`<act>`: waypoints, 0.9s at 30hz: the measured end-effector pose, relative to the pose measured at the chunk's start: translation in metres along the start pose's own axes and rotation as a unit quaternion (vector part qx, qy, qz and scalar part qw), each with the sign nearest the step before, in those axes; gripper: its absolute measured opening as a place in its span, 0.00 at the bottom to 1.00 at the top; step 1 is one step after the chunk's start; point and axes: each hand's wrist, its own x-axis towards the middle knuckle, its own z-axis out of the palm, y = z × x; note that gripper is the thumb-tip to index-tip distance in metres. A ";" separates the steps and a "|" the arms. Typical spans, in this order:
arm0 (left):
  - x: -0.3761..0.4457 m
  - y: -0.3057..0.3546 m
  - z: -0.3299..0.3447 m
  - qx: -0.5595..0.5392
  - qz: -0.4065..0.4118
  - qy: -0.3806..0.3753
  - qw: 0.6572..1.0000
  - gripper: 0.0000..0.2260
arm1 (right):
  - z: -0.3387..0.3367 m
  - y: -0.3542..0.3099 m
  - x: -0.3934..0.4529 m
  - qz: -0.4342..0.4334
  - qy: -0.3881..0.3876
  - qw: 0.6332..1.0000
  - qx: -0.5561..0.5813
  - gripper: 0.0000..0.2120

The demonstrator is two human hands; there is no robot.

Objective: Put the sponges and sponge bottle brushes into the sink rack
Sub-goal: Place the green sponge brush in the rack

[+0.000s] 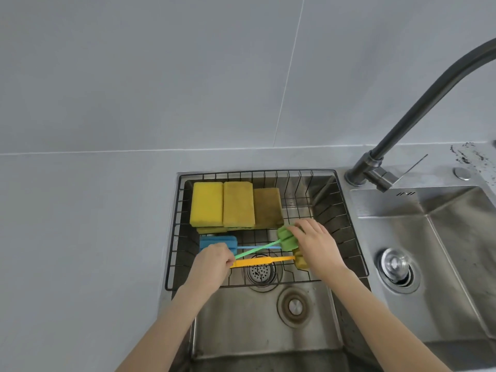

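**Three brushes crowding one corner of the rack**

Both hands are working inside the sink rack. The left hand is pinching the handle end of the green bottle brush, while the right hand is closing over its sponge head, so the brush is lying slantwise across the blue bottle brush and just above the orange bottle brush. The yellow sponges are already sitting side by side at the back of the rack.

Judging from this, the green handle is at risk of catching on the blue one underneath, or slipping through the wire grid toward the drain if released at an angle. Pressing the head down could also be nudging the orange brush out of line.

Around them, the steel sink is looking wet and streaked, grey tiles are covering the wall and counter, and a dark faucet is arching overhead to the right.
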 end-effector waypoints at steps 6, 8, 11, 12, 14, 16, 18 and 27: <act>0.004 -0.009 0.003 0.009 -0.052 -0.013 0.999 0.07 | 0.003 -0.005 0.002 0.013 0.038 0.997 0.063 0.22; 0.006 -0.009 0.005 0.017 -0.066 -0.010 0.998 0.08 | 0.005 -0.008 0.004 0.022 0.042 0.996 0.081 0.20; 0.009 -0.009 0.007 0.021 -0.086 0.005 0.996 0.09 | 0.011 -0.009 0.006 0.034 0.038 0.994 0.096 0.19; 0.010 -0.009 0.007 0.022 -0.090 0.007 0.996 0.09 | 0.012 -0.009 0.007 0.035 0.038 0.994 0.100 0.18; 0.011 -0.008 0.006 0.027 -0.095 0.011 0.995 0.09 | 0.011 -0.009 0.008 0.033 0.034 0.993 0.104 0.18; 0.011 -0.007 0.006 0.027 -0.095 0.015 0.995 0.09 | 0.010 -0.008 0.007 0.029 0.029 0.994 0.102 0.20; 0.010 -0.007 0.006 0.028 -0.094 0.020 0.995 0.09 | 0.007 -0.009 0.005 0.027 0.029 0.995 0.096 0.22; -0.003 -0.007 0.004 -0.003 -0.079 0.042 0.996 0.11 | -0.005 -0.026 -0.006 0.069 0.006 0.983 0.169 0.28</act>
